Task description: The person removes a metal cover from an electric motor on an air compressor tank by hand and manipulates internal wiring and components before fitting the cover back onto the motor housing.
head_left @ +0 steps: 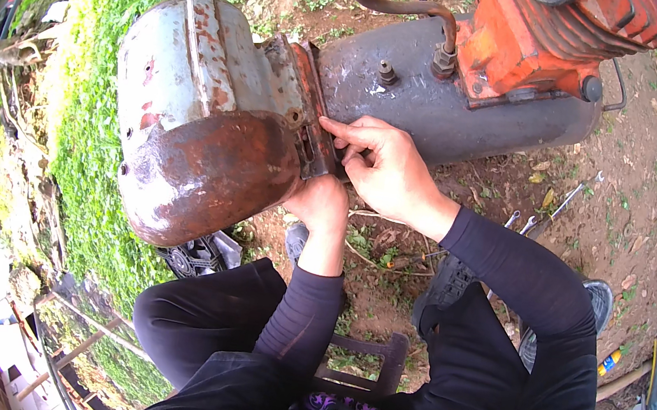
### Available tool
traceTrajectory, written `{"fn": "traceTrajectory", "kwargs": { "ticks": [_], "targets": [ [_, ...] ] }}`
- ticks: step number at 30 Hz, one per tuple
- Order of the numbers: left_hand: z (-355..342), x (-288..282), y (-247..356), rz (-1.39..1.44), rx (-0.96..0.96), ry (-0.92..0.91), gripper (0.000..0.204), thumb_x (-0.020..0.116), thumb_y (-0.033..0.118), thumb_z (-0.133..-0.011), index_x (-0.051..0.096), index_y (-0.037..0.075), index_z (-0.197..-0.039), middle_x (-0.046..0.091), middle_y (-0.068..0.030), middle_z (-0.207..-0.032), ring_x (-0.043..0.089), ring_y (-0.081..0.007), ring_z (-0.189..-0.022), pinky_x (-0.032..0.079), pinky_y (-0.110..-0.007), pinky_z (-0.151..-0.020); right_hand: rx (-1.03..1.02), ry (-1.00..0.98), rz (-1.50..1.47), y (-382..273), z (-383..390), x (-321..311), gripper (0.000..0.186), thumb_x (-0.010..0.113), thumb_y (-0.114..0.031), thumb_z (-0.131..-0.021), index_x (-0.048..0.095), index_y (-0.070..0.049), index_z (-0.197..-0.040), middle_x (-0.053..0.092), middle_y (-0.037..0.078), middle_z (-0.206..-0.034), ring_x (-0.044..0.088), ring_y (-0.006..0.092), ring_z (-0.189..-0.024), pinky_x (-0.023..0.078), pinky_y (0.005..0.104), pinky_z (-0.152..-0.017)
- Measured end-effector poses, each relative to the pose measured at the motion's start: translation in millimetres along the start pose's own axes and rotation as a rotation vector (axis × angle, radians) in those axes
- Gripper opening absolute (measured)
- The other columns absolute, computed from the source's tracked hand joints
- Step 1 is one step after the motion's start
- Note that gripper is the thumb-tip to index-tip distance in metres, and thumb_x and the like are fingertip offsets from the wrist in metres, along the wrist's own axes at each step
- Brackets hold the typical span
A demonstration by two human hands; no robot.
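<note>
My right hand (pixel 387 167) is at the rusty slotted mounting bracket (pixel 312 107). Its index finger reaches onto the bracket's edge, while the other fingers curl in; anything small between them is hidden. Lower down, my left hand (pixel 320 204) reaches up under the bracket from below, and its fingers are out of sight behind the metal. Left of the bracket sits a rounded metal housing (pixel 201 163), pale grey above and rust brown below. On the right, the bracket meets a dark grey air compressor tank (pixel 472 124), which carries an orange finned compressor pump (pixel 523 48).
A bent metal pipe (pixel 404 5) joins the pump to the tank fitting. Wrenches (pixel 570 195) lie on the dirt at the right. A black part (pixel 193 258) rests under the housing, by my knee. Between my legs is a low dark stool (pixel 391 362). Grass borders the left.
</note>
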State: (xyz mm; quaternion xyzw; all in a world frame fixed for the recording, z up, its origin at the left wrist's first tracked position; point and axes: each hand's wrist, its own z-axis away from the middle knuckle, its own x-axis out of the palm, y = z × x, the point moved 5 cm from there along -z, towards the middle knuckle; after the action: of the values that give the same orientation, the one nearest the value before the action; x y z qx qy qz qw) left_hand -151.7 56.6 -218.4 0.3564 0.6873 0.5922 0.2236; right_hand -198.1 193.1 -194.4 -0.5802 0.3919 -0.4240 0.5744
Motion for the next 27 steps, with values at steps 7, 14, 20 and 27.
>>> {"fn": "traceTrajectory", "kwargs": {
  "ticks": [7,14,20,27],
  "targets": [
    [5,1,7,-0.014,-0.111,-0.059,0.04,0.059,-0.008,-0.089,0.052,-0.003,-0.129,0.058,-0.0119,-0.131,0.057,-0.0209,-0.116,0.047,-0.037,-0.099,-0.015,-0.02,0.039,-3,-1,0,0.053,0.05,0.013,-0.079,0.064,-0.004,-0.127,0.058,0.005,-0.088,0.054,0.0065,-0.073,0.047,0.0222,-0.07],
    [7,3,16,-0.019,-0.129,-0.034,0.039,0.056,-0.01,-0.088,0.053,-0.004,-0.126,0.06,-0.0124,-0.127,0.059,-0.0219,-0.112,0.049,-0.037,-0.097,0.164,-0.001,-0.03,-9,-1,0,0.05,0.052,0.008,-0.08,0.057,0.004,-0.129,0.064,0.012,-0.097,0.059,0.0092,-0.073,0.051,0.0243,-0.07],
    [10,6,26,-0.101,-0.127,-0.02,0.034,0.054,-0.006,-0.087,0.057,-0.003,-0.121,0.064,-0.0108,-0.12,0.061,-0.0191,-0.105,0.048,-0.033,-0.093,0.504,-0.001,-0.52,0,-13,4,0.058,0.052,0.004,-0.079,0.044,0.009,-0.136,0.063,0.016,-0.107,0.062,0.0136,-0.071,0.051,0.0267,-0.059],
    [11,8,32,-0.077,-0.148,-0.019,0.044,0.049,-0.012,-0.084,0.053,-0.004,-0.127,0.06,-0.0115,-0.124,0.058,-0.0212,-0.11,0.046,-0.036,-0.097,0.441,-0.118,-0.37,-6,-20,0,0.048,0.05,0.006,-0.081,0.049,0.009,-0.129,0.062,0.016,-0.108,0.065,0.0167,-0.071,0.051,0.0273,-0.058]
  ]
}}
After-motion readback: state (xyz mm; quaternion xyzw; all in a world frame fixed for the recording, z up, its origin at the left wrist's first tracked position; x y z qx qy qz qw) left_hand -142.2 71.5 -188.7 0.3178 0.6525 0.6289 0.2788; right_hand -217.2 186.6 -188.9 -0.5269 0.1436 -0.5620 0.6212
